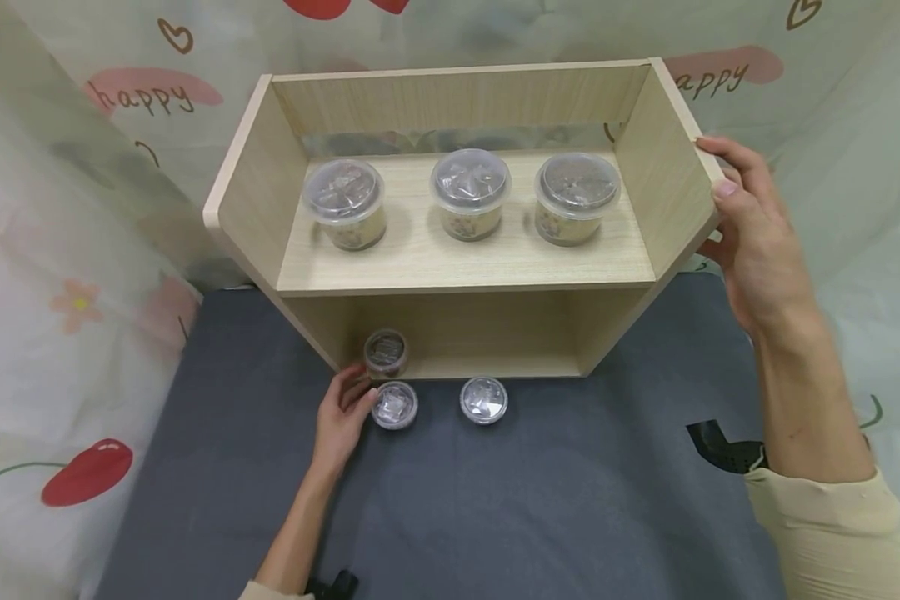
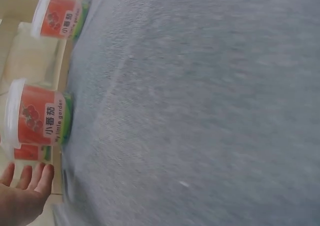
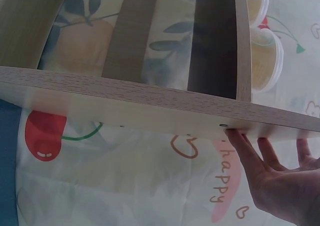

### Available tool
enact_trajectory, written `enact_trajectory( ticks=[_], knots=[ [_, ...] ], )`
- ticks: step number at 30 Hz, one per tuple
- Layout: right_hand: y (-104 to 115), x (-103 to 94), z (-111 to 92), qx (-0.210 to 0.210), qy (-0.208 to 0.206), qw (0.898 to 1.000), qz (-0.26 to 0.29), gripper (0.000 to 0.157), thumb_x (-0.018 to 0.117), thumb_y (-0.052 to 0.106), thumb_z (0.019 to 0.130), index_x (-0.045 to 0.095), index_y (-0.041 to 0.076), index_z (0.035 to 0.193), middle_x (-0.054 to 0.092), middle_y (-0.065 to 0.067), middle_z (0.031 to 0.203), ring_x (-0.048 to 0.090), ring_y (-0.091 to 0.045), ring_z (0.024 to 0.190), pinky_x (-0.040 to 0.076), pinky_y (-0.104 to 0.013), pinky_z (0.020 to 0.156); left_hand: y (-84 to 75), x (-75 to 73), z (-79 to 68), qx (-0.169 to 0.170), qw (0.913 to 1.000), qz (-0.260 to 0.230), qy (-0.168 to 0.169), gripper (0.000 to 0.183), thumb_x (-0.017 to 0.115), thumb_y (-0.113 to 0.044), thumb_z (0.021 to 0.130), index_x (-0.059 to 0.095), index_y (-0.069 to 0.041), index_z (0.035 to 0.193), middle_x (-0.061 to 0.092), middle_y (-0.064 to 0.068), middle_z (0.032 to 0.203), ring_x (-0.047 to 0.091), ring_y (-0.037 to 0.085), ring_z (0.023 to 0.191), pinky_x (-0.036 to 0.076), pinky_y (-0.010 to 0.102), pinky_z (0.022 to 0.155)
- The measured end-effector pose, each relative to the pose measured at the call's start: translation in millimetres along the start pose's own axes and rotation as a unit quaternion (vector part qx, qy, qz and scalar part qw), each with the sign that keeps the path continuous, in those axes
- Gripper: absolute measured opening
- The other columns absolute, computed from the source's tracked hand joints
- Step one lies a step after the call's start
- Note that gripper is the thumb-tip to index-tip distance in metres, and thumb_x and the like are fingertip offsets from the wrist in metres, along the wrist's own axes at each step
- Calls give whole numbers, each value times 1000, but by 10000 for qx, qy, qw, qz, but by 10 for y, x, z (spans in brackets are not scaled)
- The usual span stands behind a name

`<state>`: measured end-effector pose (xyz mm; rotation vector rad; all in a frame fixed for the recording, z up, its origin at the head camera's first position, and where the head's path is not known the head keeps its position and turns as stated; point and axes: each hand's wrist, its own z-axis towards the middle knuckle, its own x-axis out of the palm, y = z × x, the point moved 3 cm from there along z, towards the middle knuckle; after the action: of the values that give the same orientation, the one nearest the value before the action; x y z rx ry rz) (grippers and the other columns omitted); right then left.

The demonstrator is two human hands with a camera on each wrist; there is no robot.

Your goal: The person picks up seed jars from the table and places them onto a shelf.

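My left hand [image 1: 342,421] is at the lower left of a pale wooden shelf unit [image 1: 487,290], its fingers beside a lidded cup [image 1: 386,353] in the lower compartment. Its thumb is close to another lidded cup [image 1: 394,405] on the cloth. In the left wrist view, the left hand [image 2: 25,196] has its fingers extended below a cup [image 2: 39,115] with a red tomato label and green base. A further cup [image 1: 483,400] stands to the right in front of the unit. My right hand [image 1: 761,233] touches the unit's right side panel [image 3: 150,108] from outside with its fingertips.
On the upper shelf stand three clear lidded cups [image 1: 470,193] with pale yellowish sides. Dark grey cloth [image 1: 540,500] covers the table. A printed curtain [image 1: 97,275] hangs behind and at the sides.
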<state>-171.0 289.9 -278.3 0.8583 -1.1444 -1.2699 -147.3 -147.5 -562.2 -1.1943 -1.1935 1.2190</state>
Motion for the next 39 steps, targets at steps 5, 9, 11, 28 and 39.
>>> enact_trajectory(
  ticks=[5, 9, 11, 28, 39],
  knots=[
    [-5, 8, 2, 10, -48, 10000, 5, 39, 49, 21, 98, 53, 18, 137, 46, -10, 137, 51, -26, 108, 46, -36, 76, 44, -57, -89, -156, 9999, 10, 53, 44, 66, 6, 92, 50, 9, 133, 53, 27, 136, 51, 41, 127, 48, 18, 94],
    [-6, 9, 5, 8, -88, 10000, -17, 39, 48, 21, 98, 54, 18, 136, 46, -10, 137, 51, -26, 107, 45, -36, 76, 59, -69, -147, -241, 9992, -123, 298, 46, 66, 7, 90, 50, 8, 134, 52, 26, 137, 52, 38, 126, 49, 20, 94],
    [-4, 6, 5, 4, -95, 10000, -11, 39, 48, 21, 98, 54, 18, 136, 46, -10, 137, 51, -26, 107, 45, -36, 76, 63, -64, -159, -260, 9985, -174, 439, 48, 67, 8, 89, 50, 7, 135, 52, 25, 137, 53, 34, 125, 50, 21, 93],
    [3, 19, -7, -5, -39, 10000, 10, 38, 47, 20, 99, 53, 17, 137, 49, -10, 134, 55, -24, 105, 47, -36, 77, 92, -15, -171, 42, 9883, 698, 1356, 74, 78, 5, 81, 46, -1, 146, 49, 20, 145, 47, 34, 133, 44, 31, 104],
    [5, 8, -14, 0, -80, 9999, -69, 37, 48, 20, 100, 53, 19, 137, 49, -10, 134, 55, -24, 104, 47, -36, 77, -274, 83, -199, 470, 9819, 1136, 1441, 72, 80, 10, 75, 49, 9, 140, 54, 27, 131, 52, 42, 124, 45, 52, 101]
  ],
)
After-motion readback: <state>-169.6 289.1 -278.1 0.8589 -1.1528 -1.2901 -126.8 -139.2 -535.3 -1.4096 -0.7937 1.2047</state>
